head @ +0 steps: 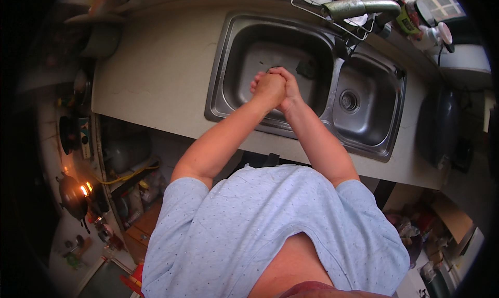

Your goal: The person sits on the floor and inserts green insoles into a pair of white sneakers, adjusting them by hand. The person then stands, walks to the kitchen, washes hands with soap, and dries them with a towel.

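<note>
My left hand (268,88) and my right hand (291,86) are clasped together over the larger basin of a stainless-steel double sink (215,103). Fingers of the right hand curl over the far side of the left. Several blurred fingertips show at the left of the clasp. The palms are hidden, so whether anything lies between them cannot be seen. Just beyond, a dark, crumpled cloth or scrubber (306,68) rests on the basin floor, with a small dark scrap (261,62) nearby. No running water is visible.
A metal faucet (351,8) arches behind the sink, beside a wire rack (312,9) holding a lid. Jars (424,13) and a pump bottle (432,36) stand at back right. The smaller basin (360,118) has a strainer drain. Far left, a flame (86,188) glows beside a dark pot (72,196).
</note>
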The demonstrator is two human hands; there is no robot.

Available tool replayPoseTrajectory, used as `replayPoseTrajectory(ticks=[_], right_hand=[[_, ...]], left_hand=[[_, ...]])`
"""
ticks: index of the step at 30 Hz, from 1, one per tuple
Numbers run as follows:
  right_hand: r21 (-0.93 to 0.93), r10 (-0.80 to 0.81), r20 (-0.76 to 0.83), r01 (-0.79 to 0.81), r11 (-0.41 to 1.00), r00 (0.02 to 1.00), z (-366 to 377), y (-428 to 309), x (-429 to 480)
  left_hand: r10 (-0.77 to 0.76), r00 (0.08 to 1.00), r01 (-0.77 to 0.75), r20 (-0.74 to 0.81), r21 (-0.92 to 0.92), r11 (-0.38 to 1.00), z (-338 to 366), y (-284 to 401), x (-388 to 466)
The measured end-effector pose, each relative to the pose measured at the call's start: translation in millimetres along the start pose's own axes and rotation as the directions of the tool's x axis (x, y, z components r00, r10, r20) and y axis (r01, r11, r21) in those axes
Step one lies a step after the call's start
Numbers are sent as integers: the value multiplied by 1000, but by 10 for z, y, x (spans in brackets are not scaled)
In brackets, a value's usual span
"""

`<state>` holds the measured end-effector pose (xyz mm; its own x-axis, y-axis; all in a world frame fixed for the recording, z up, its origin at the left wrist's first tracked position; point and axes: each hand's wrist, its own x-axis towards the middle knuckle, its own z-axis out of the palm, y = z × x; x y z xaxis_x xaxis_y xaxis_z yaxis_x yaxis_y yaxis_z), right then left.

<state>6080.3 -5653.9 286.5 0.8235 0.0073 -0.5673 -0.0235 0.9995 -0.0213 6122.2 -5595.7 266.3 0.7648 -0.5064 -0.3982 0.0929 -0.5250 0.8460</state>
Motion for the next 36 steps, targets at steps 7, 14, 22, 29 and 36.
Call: replayPoseTrajectory(ticks=[7,14,22,29,36], right_hand=[[-219,-120,128,146,965,985,-11,-373,200],[-324,-321,-215,243,914,922,-299,-212,537],[-393,-10,552,249,-885,834,-132,19,150],[-201,-56,826,201,-959,561,-446,-65,347],[-356,-167,776,204,-912,608,-422,-36,387]], left_hand=[[-85,996,74,20,-703,708,-6,225,-485],[828,522,-808,204,429,404,-14,157,-806],[598,543,-837,589,437,329,-281,481,-402],[803,457,-884,383,299,360,-102,191,-376],[917,276,-953,287,203,224,-29,58,-281]])
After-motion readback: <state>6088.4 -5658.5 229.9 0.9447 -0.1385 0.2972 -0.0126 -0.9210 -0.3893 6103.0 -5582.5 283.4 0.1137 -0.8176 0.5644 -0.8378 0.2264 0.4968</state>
